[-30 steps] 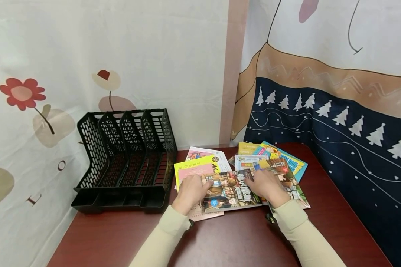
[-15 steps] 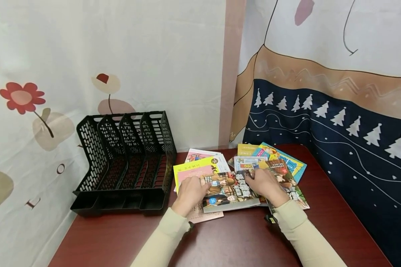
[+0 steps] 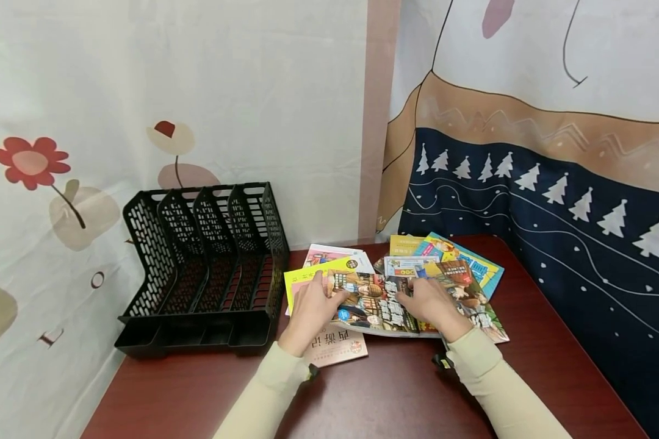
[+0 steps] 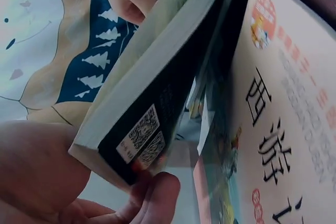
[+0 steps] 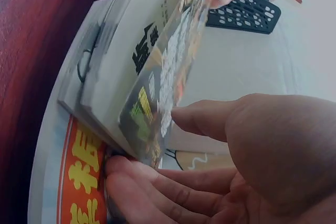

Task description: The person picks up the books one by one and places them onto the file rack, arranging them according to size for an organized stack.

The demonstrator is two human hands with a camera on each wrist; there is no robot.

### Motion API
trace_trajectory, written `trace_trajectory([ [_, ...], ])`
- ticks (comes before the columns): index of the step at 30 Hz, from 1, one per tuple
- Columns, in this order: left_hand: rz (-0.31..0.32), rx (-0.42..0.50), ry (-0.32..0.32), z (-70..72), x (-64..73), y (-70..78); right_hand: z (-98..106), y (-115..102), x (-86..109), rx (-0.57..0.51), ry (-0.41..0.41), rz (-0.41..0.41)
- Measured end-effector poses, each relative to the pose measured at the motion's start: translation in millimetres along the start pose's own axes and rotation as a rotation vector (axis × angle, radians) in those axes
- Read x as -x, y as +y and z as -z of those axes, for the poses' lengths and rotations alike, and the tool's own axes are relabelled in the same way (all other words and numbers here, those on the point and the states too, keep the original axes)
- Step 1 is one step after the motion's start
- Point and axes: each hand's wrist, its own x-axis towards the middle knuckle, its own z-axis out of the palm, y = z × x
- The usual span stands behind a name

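A paperback book (image 3: 370,302) with a crowded brown cartoon cover is held between both hands, its left side tilted up. The left hand (image 3: 313,308) grips its left end, thumb on the cover; in the left wrist view the fingers (image 4: 163,198) curl beneath a dark back cover with square codes. At the other end the right hand (image 3: 436,302) grips it, the thumb (image 5: 202,119) pressing the cover and the fingers tucked under. The cover stands a little apart from the pages in the right wrist view. Below lies a pale pink book (image 3: 340,347) with large black characters.
A black file rack (image 3: 203,268) with several slots stands on the left. Yellow (image 3: 307,274) and pink-white books (image 3: 329,253) lie behind the left hand. Further right are a brown cartoon book (image 3: 480,305) and blue-yellow books (image 3: 486,274). Curtains hang behind the red-brown table (image 3: 384,390).
The left end of the cartoon book has risen and its front edge has moved back, showing more of the pale pink book. The left fingers have shifted forward; the right hand is nearly still.
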Motion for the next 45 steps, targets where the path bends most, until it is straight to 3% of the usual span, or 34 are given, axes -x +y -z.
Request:
trace_trajectory([
  [7, -0.027, 0.143, 0.011, 6.4, 1.0, 9.9, 1, -4, 0.7, -0.003, -0.022, 0.036],
  [16, -0.196, 0.167, 0.005, 14.3, 6.1, 14.1, 4, -4, -4.4, -0.020, -0.046, 0.012],
  [19, -0.236, 0.165, 0.053, 16.1, 5.0, 12.7, 4, -1, -5.9, -0.100, -0.054, 0.014],
  [21, -0.251, 0.181, 0.084, 16.8, 4.3, 11.2, 4, 1, -6.8, -0.212, -0.093, 0.024],
  [26, -0.237, 0.280, 0.083, 16.9, 4.3, 7.0, 0, 4, -9.2, -0.492, -0.202, 0.061],
  [33, -0.171, 0.426, 0.046, 18.6, 4.9, 6.8, 0, 3, -13.6, -0.762, -0.210, 0.051],
  [36, -0.133, 0.446, 0.026, 18.5, 4.0, 7.0, 1, -1, -12.3, -0.845, -0.204, 0.067],
  [39, -0.104, 0.406, -0.024, 17.0, 2.1, 7.0, 2, -3, -10.7, -0.911, -0.157, 0.116],
  [41, -0.075, 0.327, -0.050, 16.5, 2.2, 5.9, 3, -3, -10.3, -0.938, -0.099, 0.144],
  [45, -0.044, 0.180, -0.085, 15.3, 2.7, 2.6, 5, -1, -10.3, -0.883, 0.007, 0.161],
])
